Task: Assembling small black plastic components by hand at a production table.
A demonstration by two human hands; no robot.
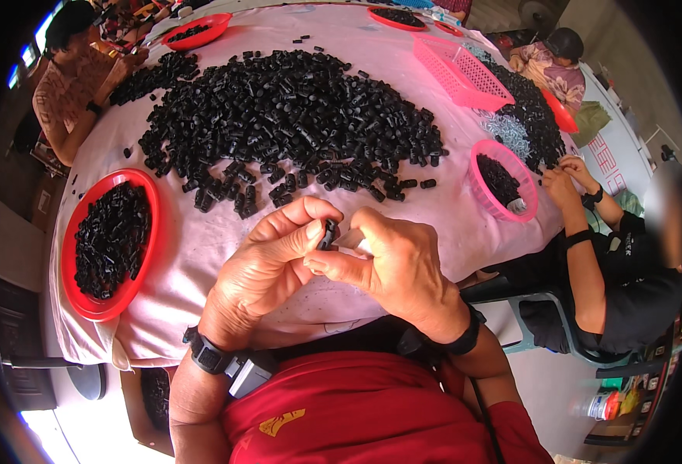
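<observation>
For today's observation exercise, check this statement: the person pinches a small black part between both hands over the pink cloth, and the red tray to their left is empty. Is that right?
Not quite. The head view shows the red tray on the person's left filled with small black parts. The rest stands: left hand and right hand together pinch a small black part over the pink cloth.

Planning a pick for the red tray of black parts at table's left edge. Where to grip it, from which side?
Grip the red tray at its bare raised rim on the near-left side, coming from the table edge. The rim overhangs there, and the black parts fill its middle.
</observation>
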